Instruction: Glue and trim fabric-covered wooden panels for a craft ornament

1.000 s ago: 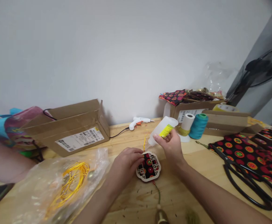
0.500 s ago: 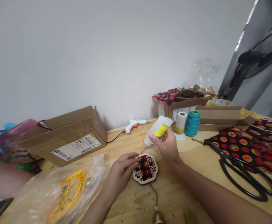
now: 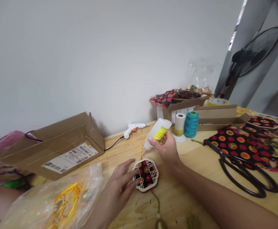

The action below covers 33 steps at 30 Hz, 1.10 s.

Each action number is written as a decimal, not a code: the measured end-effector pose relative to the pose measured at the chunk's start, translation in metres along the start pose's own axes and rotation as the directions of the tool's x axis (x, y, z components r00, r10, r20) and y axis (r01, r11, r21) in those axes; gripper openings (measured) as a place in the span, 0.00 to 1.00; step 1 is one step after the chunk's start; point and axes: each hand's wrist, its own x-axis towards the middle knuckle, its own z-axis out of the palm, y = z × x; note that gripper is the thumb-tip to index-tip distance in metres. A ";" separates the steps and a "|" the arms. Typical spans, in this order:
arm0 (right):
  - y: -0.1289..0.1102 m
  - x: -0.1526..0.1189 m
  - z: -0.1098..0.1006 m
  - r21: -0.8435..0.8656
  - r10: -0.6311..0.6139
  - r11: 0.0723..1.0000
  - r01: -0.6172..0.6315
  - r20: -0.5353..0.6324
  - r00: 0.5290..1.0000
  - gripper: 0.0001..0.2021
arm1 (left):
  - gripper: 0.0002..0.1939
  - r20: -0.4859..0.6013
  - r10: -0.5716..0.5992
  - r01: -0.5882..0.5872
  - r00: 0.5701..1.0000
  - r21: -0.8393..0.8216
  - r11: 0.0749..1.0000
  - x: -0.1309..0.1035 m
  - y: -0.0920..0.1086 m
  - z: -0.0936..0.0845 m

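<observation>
A white-framed ornament point(image 3: 146, 175) with black and red patterned fabric lies on the wooden table, a yellow cord point(image 3: 141, 149) at its top and a green tassel cord point(image 3: 158, 202) below. My left hand point(image 3: 122, 183) rests at its left edge, fingers apart, fingertips on the frame, gripping nothing. My right hand point(image 3: 165, 144) holds a translucent squeeze bottle point(image 3: 155, 131) with a yellow label, tilted with its tip pointing down to the left, near the ornament's top edge.
Behind are a white glue gun point(image 3: 133, 128), a white spool point(image 3: 179, 122) and a teal thread spool point(image 3: 191, 124). Black scissors point(image 3: 244, 171) lie on patterned fabric at right. A cardboard box point(image 3: 69, 146) and a plastic bag point(image 3: 81, 197) stand left, beside another person's arm point(image 3: 0, 203).
The view has shifted a little to the right. My left hand's fingers have spread and moved lower along the ornament's left side. My right hand still holds the tilted bottle.
</observation>
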 end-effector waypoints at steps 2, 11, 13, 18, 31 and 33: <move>0.001 0.000 0.000 0.007 0.000 1.000 0.000 0.003 1.000 0.17 | 0.16 0.001 0.009 -0.009 1.000 0.006 1.000 0.001 0.001 0.000; 0.003 0.000 0.001 0.025 0.030 0.999 -0.031 0.006 1.000 0.18 | 0.18 -0.014 0.040 -0.039 0.999 0.043 0.998 -0.001 -0.002 0.001; 0.003 0.000 0.001 0.029 0.034 0.999 -0.034 0.005 0.999 0.18 | 0.18 -0.002 0.067 -0.066 0.998 0.063 0.996 0.000 -0.002 0.001; 0.002 0.001 0.001 0.038 0.040 0.998 -0.040 0.003 0.999 0.17 | 0.17 0.004 0.113 -0.113 0.994 0.073 0.991 0.000 -0.002 0.003; 0.003 0.001 0.001 0.046 0.043 0.998 -0.043 0.005 0.999 0.17 | 0.18 -0.008 0.101 -0.101 0.995 0.053 0.994 0.000 -0.003 0.002; 0.003 0.001 0.001 0.047 0.043 0.998 -0.043 0.002 0.999 0.17 | 0.18 0.004 0.114 -0.114 0.993 0.060 0.992 0.000 -0.004 0.003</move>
